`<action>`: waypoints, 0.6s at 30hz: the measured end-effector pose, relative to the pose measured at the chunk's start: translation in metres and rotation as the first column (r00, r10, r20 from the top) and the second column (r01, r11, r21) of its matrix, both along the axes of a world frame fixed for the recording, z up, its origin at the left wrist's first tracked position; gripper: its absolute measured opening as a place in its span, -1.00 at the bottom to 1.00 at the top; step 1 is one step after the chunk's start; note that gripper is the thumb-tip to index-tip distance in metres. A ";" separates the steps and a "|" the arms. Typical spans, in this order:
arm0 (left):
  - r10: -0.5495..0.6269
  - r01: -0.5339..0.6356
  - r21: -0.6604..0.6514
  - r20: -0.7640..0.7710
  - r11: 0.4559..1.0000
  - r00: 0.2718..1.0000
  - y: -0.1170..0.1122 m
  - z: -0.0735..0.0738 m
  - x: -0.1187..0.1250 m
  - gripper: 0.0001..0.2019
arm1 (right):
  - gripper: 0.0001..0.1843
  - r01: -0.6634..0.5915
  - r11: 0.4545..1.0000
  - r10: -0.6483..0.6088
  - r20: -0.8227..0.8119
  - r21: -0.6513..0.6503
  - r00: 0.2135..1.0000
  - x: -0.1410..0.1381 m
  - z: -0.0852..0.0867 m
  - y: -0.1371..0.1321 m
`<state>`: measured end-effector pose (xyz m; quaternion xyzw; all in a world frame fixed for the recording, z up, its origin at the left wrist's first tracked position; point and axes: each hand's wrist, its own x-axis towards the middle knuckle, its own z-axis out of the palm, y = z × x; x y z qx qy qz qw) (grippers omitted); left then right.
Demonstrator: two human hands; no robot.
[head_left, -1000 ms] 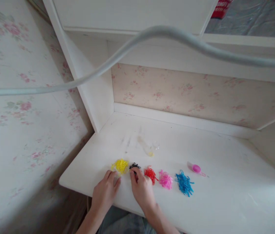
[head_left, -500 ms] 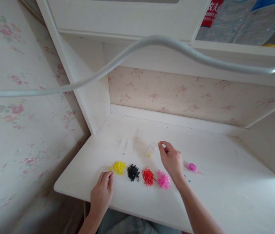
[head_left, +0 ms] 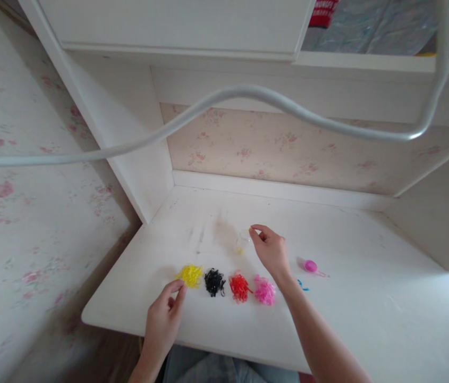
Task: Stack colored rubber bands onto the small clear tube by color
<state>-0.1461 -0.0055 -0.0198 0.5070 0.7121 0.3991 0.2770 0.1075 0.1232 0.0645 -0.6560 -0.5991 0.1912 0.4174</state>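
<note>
Small heaps of tiny elastic bands lie in a row on the white desk (head_left: 352, 314): yellow (head_left: 191, 275), black (head_left: 213, 281), red (head_left: 239, 286) and pink (head_left: 264, 290). A blue heap (head_left: 302, 286) is mostly hidden behind my right forearm. My left hand (head_left: 164, 319) rests near the desk's front edge, fingers curled, with its fingertips touching the yellow heap. My right hand (head_left: 271, 250) reaches beyond the row and pinches the rim of a small clear container (head_left: 243, 240) that holds a bit of yellow.
A pink lid (head_left: 311, 266) lies on the desk to the right of my right hand. A grey cable (head_left: 248, 96) hangs across the view. White shelving stands above and at the left; floral wallpaper covers the back and left walls.
My right hand left the black heap, moved up and to the right, and closed on the clear container. My left hand stayed beside the yellow heap. The camera shifted slightly.
</note>
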 end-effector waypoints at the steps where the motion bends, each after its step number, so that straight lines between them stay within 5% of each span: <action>1: -0.019 0.019 0.009 0.018 1.000 1.000 0.002 0.005 0.004 -0.59 | -0.54 -0.004 1.000 0.004 0.001 -0.005 1.000 0.001 0.000 0.000; 9: -0.274 0.267 0.097 0.073 0.959 0.959 0.055 0.056 0.051 -0.69 | -0.64 -0.015 1.000 0.015 -0.072 0.003 0.997 0.006 -0.004 -0.004; 14: -0.356 0.360 0.284 -0.068 0.889 0.932 0.094 0.082 0.078 -0.73 | -0.62 0.010 1.000 -0.012 -0.137 -0.012 0.991 0.013 -0.003 -0.018; 18: -0.364 0.422 0.396 -0.216 0.816 0.906 0.118 0.090 0.095 -0.78 | -0.60 -0.042 0.997 0.026 -0.228 -0.062 0.973 0.008 -0.019 -0.050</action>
